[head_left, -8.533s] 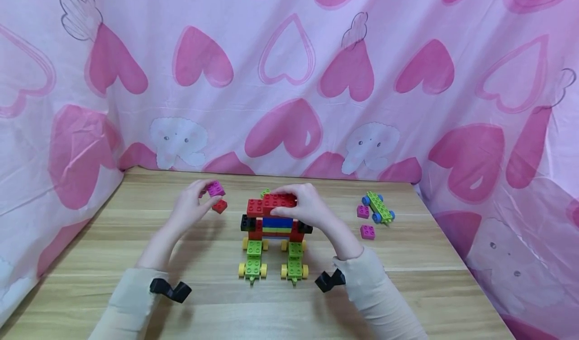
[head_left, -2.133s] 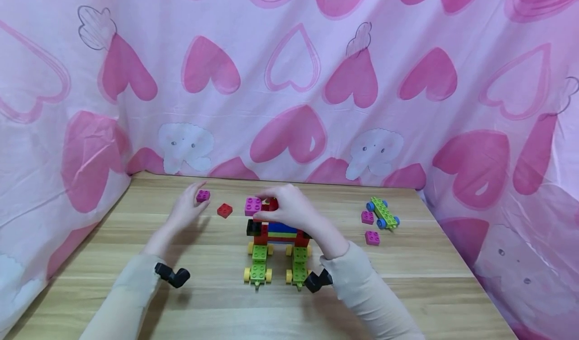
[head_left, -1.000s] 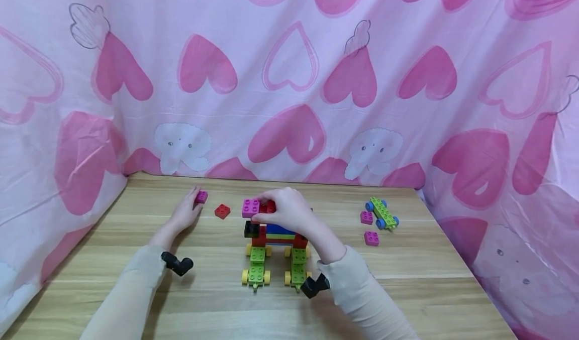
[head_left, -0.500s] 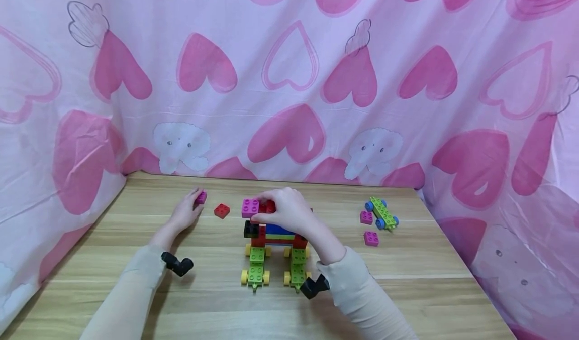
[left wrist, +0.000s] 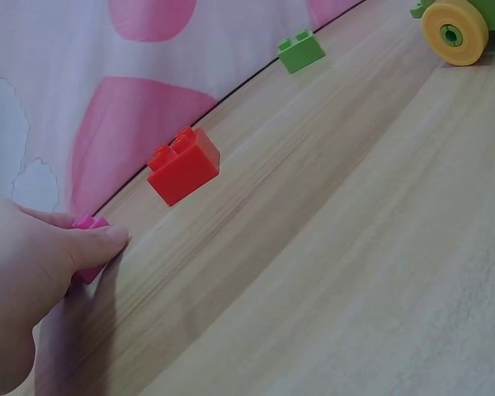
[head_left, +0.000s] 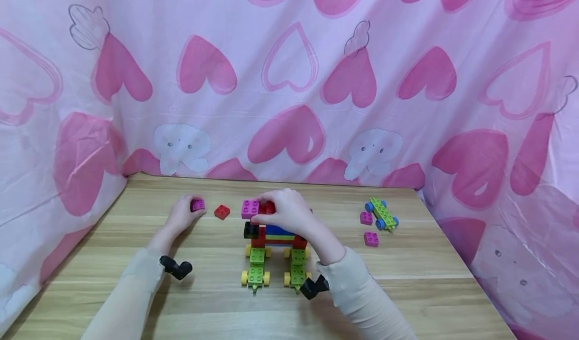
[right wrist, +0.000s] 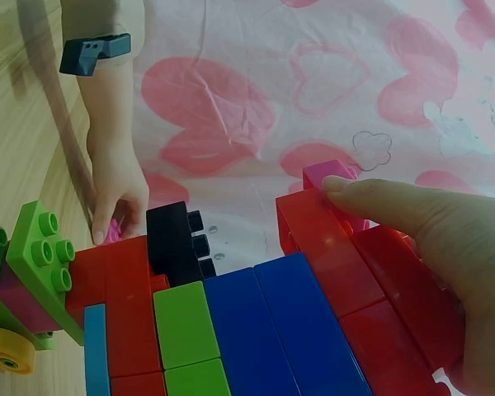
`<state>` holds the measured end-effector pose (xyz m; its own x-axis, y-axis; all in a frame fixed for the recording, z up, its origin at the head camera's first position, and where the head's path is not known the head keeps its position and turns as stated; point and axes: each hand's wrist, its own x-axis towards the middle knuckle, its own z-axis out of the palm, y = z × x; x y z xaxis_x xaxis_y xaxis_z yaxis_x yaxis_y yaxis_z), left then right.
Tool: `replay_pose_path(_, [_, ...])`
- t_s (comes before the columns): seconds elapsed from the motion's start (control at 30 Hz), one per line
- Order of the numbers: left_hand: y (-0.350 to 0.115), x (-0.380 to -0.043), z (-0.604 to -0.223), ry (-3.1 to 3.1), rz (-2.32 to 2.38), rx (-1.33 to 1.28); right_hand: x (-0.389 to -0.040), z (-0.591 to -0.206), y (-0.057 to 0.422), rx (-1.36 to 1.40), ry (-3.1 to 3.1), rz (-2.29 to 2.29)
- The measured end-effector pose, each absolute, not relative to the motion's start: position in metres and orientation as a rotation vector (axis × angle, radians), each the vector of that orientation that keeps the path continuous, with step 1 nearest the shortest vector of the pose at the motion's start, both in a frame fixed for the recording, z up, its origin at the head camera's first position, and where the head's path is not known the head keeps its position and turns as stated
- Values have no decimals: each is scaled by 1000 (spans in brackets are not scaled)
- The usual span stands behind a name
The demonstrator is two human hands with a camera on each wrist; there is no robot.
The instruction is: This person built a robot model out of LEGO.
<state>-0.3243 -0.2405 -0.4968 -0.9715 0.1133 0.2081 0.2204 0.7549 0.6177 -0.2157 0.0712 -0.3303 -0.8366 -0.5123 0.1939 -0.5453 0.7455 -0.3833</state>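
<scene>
At the table's left, my left hand (head_left: 181, 217) pinches a magenta toy brick (head_left: 198, 205) between thumb and fingers, low over the wood; the left wrist view shows the brick's edge past the thumb. A loose red brick (head_left: 221, 212) lies just right of it. In the middle stands a brick build (head_left: 278, 233), with blue, red, green and black bricks above green wheeled bases (head_left: 255, 274). My right hand (head_left: 291, 212) grips its red top bricks. Another magenta brick (head_left: 250, 209) sits at the left end of that top, beside the right thumb. The hand covers part of the top row.
Towards the right lie two magenta bricks (head_left: 371, 238) and a green wheeled base with blue wheels (head_left: 381, 213). A small green brick (left wrist: 301, 52) shows behind the build in the left wrist view. A heart-patterned curtain (head_left: 285, 129) borders the table's back and sides.
The magenta brick that my left hand held earliest now sits on the build's top. My left hand has since closed on another magenta brick and drawn it slightly nearer. My right hand stays on the build.
</scene>
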Motion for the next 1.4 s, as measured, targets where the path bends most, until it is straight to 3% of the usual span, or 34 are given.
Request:
replay_pose_path(0.6, [-233, -313, -489, -2789, -1048, -264, -215, -331, 72, 872, -2872, 651])
replay_pose_path(0.93, [-207, -300, -442, -2680, -1130, -348, -215, -331, 72, 870, -2867, 669])
replay_pose_path(1.4, [-167, -247, -374, -2503, -1064, -564, -215, -331, 72, 869, -2860, 678])
